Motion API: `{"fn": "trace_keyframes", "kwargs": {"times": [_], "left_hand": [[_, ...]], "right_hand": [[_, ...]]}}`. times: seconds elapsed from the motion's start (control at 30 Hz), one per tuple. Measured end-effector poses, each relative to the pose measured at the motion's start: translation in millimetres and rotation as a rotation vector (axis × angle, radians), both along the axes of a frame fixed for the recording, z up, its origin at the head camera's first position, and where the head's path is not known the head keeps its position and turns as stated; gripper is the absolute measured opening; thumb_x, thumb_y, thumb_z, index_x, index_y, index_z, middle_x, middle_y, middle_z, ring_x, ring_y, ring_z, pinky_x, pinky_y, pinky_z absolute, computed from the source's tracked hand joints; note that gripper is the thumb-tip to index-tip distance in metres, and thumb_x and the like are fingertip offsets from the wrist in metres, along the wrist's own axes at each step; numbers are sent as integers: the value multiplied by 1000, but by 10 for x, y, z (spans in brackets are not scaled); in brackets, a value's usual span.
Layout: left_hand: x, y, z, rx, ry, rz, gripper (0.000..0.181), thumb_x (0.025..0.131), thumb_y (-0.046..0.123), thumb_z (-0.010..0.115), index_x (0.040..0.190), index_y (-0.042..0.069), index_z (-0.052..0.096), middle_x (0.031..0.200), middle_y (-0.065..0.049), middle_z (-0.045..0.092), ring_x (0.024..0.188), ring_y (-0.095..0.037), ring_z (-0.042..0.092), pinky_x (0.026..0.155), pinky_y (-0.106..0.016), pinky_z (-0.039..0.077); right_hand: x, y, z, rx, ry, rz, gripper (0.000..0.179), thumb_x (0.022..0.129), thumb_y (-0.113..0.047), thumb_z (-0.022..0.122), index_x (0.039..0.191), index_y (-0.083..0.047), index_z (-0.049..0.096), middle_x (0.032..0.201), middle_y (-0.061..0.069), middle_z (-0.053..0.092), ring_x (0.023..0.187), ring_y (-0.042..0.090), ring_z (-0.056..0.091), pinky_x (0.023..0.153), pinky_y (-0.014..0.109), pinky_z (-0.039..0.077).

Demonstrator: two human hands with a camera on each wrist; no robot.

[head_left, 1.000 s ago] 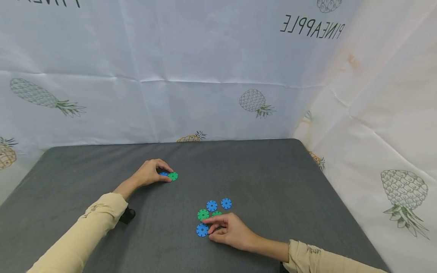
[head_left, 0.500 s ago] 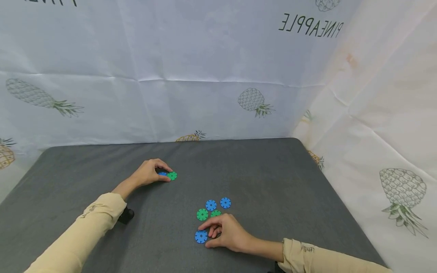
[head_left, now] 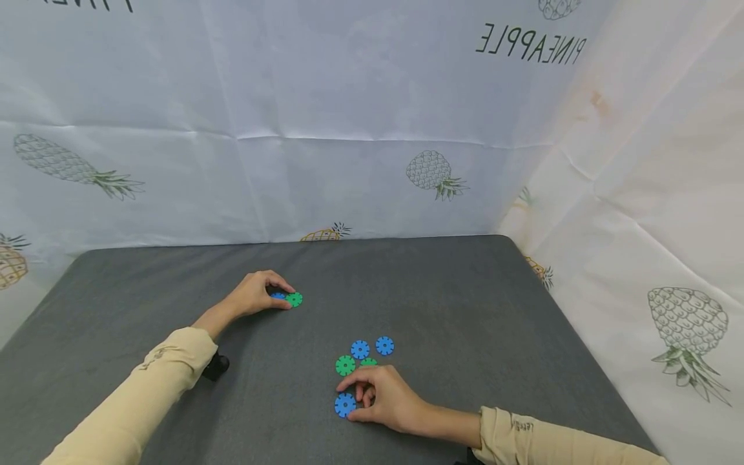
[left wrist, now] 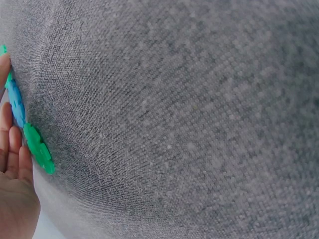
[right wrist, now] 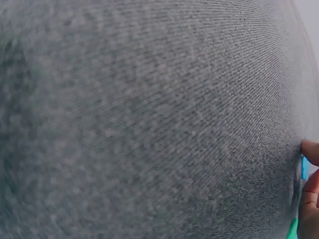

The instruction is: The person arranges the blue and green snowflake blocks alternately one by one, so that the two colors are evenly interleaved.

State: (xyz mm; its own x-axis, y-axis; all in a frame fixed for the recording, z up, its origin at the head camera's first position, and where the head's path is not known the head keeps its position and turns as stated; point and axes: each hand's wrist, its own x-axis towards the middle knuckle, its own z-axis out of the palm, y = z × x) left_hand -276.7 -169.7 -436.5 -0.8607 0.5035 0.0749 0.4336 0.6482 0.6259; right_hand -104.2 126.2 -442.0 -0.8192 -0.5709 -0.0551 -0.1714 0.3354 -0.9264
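Note:
My left hand (head_left: 252, 296) is at the left of the table, its thumb and fingers round a short row of notched plastic building discs. In the head view a blue disc (head_left: 278, 296) is partly hidden by the fingers, and a green disc (head_left: 294, 299) sticks out to its right. The left wrist view shows another green disc (left wrist: 7, 79) under the thumb. Nearer the front, my right hand (head_left: 389, 399) holds a single blue disc (head_left: 345, 405) at its edges between thumb and index finger. The other right fingers are curled in.
Beyond the right hand lie two blue discs (head_left: 360, 349), a green disc (head_left: 345, 365) and another green one (head_left: 369, 363) partly covered by the hand. Grey cloth covers the table (head_left: 465, 303). A white pineapple-print curtain (head_left: 325, 181) hangs behind and to the right.
My right hand has shifted slightly toward me; the blue disc slid nearer the table's front, and thumb and index finger spread round it. The left hand stays with its discs.

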Motion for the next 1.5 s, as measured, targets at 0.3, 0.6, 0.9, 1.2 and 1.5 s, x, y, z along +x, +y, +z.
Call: {"fn": "trace_keyframes", "kwargs": {"times": [0.3,0.6,0.9,1.2,1.5], "left_hand": [[16,11,33,0,-12,12,24,76,17,83,97,7,76,102,-11,67,97,-31,60,81,-43,50],[-3,10,43,-6,-37,17,24,76,17,83,97,8,76,103,-10,66,97,-29,60,80,-41,50],[-12,3,31,2,-30,5,26,76,19,83,98,8,76,105,-11,66,97,-29,60,79,-40,50],[15,-7,57,6,-27,3,26,76,17,82,100,8,76,107,-12,66,98,-30,60,78,-40,50],[21,2,31,21,-29,8,25,76,16,82,99,7,77,105,-11,66,100,-31,59,81,-43,50]], "right_hand": [[-26,16,-37,119,305,99,28,78,-9,80,105,-9,73,92,-2,69,71,-5,54,62,12,49],[-88,48,-11,6,291,223,24,82,-10,77,105,-5,72,99,2,61,77,-1,57,68,17,53],[-107,75,-28,-92,-22,195,29,77,-6,79,104,0,73,97,8,63,78,1,60,69,23,56],[-154,94,-30,-157,-186,134,30,73,3,79,102,6,72,95,16,72,82,6,68,72,25,56],[-311,173,28,-180,-163,49,29,71,6,79,98,9,71,90,21,71,78,12,70,70,28,57]]}}
